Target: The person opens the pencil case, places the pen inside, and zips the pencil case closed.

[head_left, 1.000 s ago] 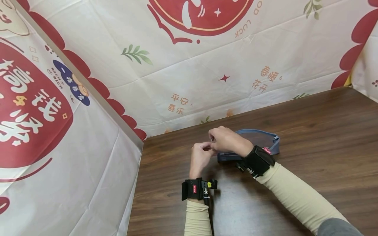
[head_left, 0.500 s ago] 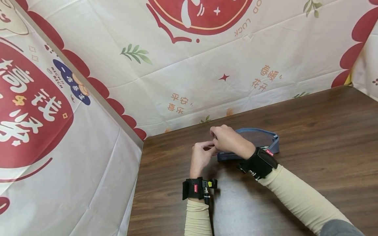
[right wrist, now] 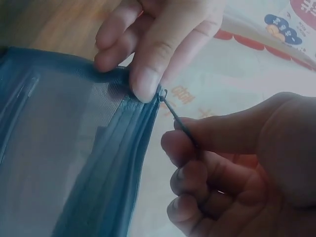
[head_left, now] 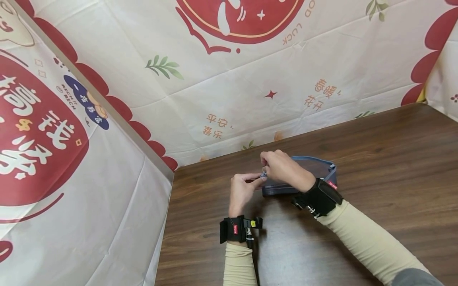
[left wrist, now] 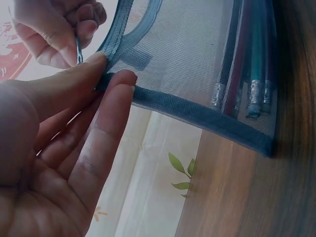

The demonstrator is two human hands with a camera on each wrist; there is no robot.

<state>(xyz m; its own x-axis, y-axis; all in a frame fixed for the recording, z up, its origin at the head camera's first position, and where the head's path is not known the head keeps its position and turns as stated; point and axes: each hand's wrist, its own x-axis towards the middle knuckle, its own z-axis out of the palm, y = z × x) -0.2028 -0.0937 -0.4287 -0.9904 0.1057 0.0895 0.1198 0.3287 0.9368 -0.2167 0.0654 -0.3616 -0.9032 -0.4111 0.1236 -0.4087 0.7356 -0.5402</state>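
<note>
A blue mesh pencil pouch (head_left: 279, 191) rests on the table, its top edge curving up at the back. My left hand (head_left: 241, 191) pinches the pouch's end corner between thumb and fingers; in the left wrist view the thumb (left wrist: 74, 81) lies along the blue trim. At that corner sits the zipper slider (right wrist: 162, 92). My right hand (head_left: 288, 170) pinches the thin zipper pull (right wrist: 179, 121) between thumb and index finger, with the other fingers curled below. Several pencils (left wrist: 255, 69) with metal ends show through the mesh along the bottom.
The brown wooden table (head_left: 386, 167) stretches to the right and toward me. A white printed cloth (head_left: 229, 91) hangs behind it, and another cloth panel (head_left: 118, 206) borders the left side. A camera strap (head_left: 234, 229) wraps my left wrist.
My right hand has shifted a little to the right, opening a small gap where the pouch corner shows between the hands. The left hand and pouch have barely moved.
</note>
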